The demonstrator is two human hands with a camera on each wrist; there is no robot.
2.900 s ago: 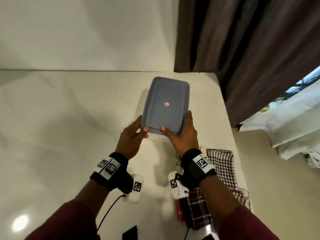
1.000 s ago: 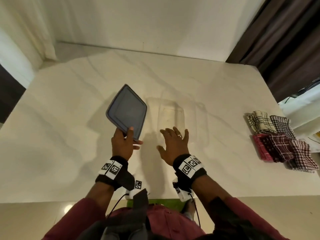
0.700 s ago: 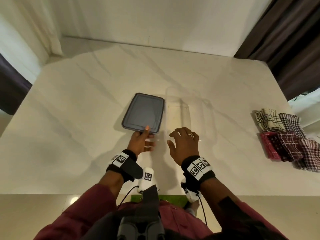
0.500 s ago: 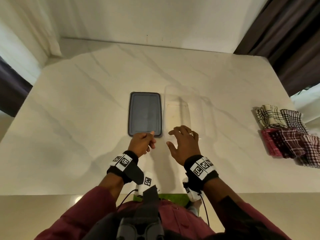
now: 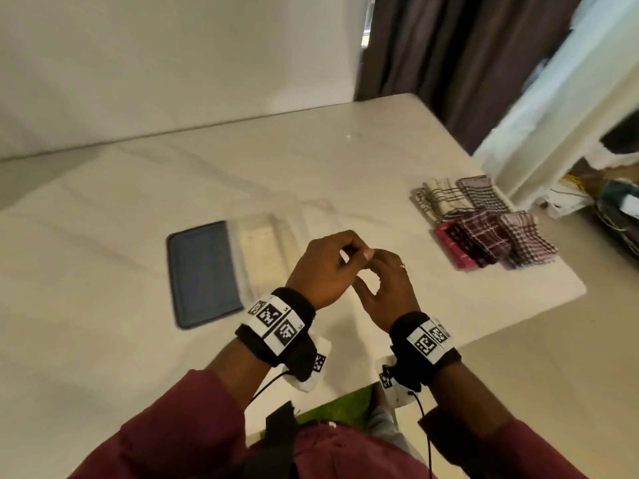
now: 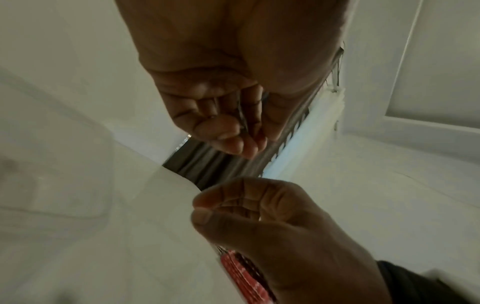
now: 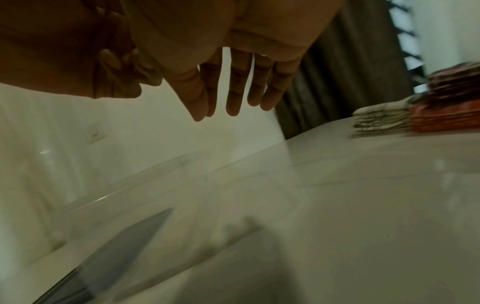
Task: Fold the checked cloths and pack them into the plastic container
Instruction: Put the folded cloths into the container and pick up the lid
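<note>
The clear plastic container [image 5: 276, 242] stands open on the white table [image 5: 121, 340], with its blue-grey lid [image 5: 204, 273] flat beside it on the left. Several folded checked cloths [image 5: 479, 221] lie in a pile near the table's right edge. My left hand [image 5: 340, 257] and right hand [image 5: 380, 273] hover close together above the table, just right of the container. The left hand [image 6: 233, 133] has its fingers curled in and holds nothing. The right hand [image 7: 231, 98] has straight fingers pointing down, empty. The cloths [image 7: 415, 111] are well to its right.
A wall runs behind the table and dark curtains [image 5: 466, 57] hang at the back right. White fabric [image 5: 553, 98] and clutter lie beyond the right edge. The table's near edge is close to my body.
My left hand has let go of the lid, which now lies flat left of the container. Both hands have lifted and come together to the container's right. The view has swung right.
</note>
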